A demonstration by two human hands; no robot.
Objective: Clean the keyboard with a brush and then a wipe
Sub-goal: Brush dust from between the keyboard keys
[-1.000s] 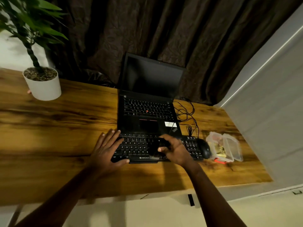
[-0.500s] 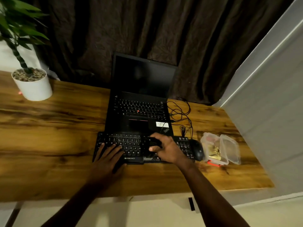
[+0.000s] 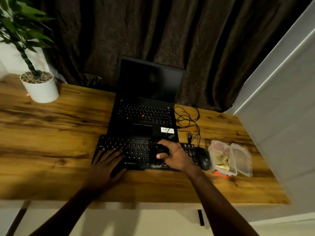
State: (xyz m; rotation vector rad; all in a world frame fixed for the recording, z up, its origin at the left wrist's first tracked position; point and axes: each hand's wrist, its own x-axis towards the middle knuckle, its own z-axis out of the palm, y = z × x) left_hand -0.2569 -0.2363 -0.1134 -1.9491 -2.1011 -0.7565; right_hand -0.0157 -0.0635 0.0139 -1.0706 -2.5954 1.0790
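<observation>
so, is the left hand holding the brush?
No, the left hand rests flat on the keyboard; the right hand grips the dark brush.

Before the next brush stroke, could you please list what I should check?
1. Black external keyboard steadied: ok, left hand rests flat on its left end.
2. Small dark brush held: ok, right hand grips it.
3. Bristles on keys: cannot tell, the hand hides them.
4. Black mouse out of the way: not ok, close beside the keyboard's right end.
5. Wipe ready: cannot tell what the clear plastic box holds.
</observation>
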